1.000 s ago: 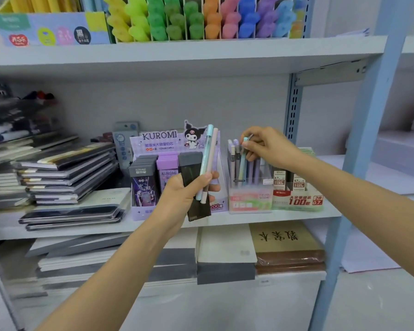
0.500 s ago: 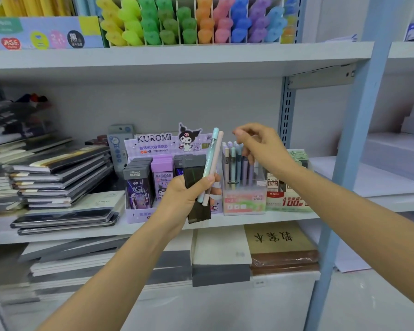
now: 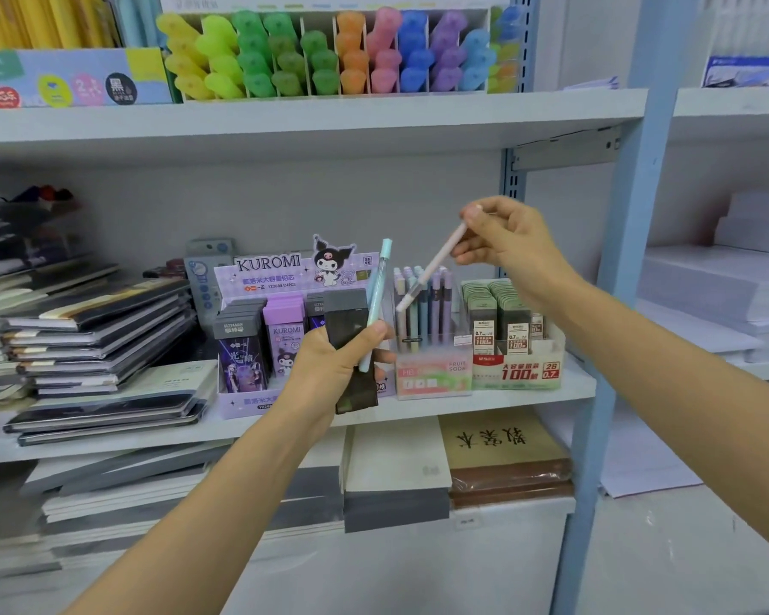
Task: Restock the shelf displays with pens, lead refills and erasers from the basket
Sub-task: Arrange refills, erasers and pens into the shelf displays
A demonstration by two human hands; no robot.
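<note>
At the far left of the middle shelf (image 3: 485,403) lie stacks of dark notebooks (image 3: 98,321), flat, one on another. To the right of them stands the purple Kuromi display (image 3: 267,277) with lead refill cases upright in its rows. In front of its right part is the left hand (image 3: 329,366). Its grip is closed round two things at once: a dark case (image 3: 351,330), held upright against the palm, and a mint pen (image 3: 376,304), which the thumb presses against that case. The mint pen points up and leans a little to the right, its cap above the fingers. Just beside, on the right, stands the clear pen display (image 3: 431,375) with pastel pens upright inside it. Above this display is a pale pink pen (image 3: 431,268). It slants down to the left, and its lower end is over the tops of the standing pens; whether it touches them I cannot tell. The right hand (image 3: 507,241) holds this pen at its upper end, the grip narrow, thumb and fingertips pinching it. Under the right wrist, touching the pen display, is the lead refill box (image 3: 516,370) with green-topped packs and red labels. On the shelf above stand highlighters (image 3: 329,55) in rows, yellow through green, orange and pink to blue. Further right is a blue post (image 3: 631,259), and beyond it are piles of white paper (image 3: 729,295).
</note>
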